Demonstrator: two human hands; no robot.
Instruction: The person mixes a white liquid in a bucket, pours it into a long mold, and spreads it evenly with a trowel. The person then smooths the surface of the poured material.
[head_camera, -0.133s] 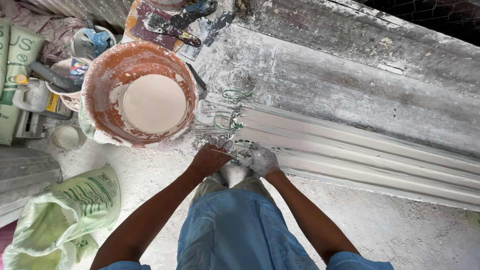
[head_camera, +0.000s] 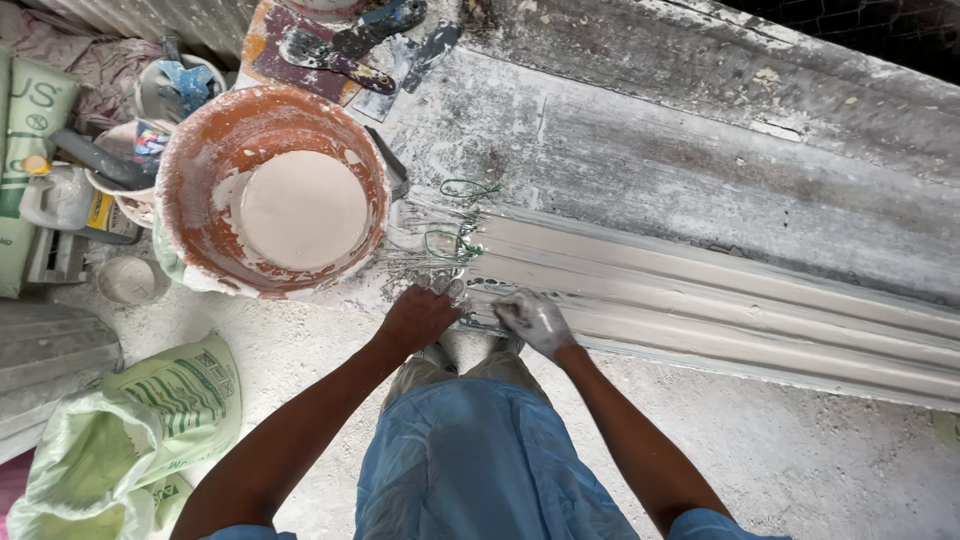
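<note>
Nearest, blue trousers (head_camera: 480, 470) fill the bottom of the view, both forearms reaching forward over the dusty floor (head_camera: 800, 450).

Left hand (head_camera: 417, 317): knuckles up, fingers curled down at the near end of the moulding; what it grips is hidden under the hand, so cannot tell if it clamps anything. Mostly clean of plaster.

Right hand (head_camera: 533, 318): coated white with wet plaster, fingers bent and pressed onto the near edge of the moulding end; whether it closes on anything, cannot tell. Hands sit close together, a narrow gap between them.

White plaster moulding (head_camera: 720, 300): long ribbed strip lying flat on the floor, running from the hands away to the right edge of view. Several parallel ridges along its length. At its left end, thin fibres (head_camera: 425, 260) fan out from the plaster, and green wire loops (head_camera: 462, 215) sit on top, just beyond the hands.

Left of the hands: green-and-white printed sack (head_camera: 150, 420), crumpled, open.

Further up: orange bucket (head_camera: 272, 190), plaster-smeared, holding pale wet plaster mix, just beside the moulding's frayed end. Small containers and a bottle (head_camera: 70, 195) crowd its left side.

Farthest: trowels (head_camera: 345, 45) on a stained board, and a rough grey concrete slab (head_camera: 700, 130) running behind the moulding.
</note>
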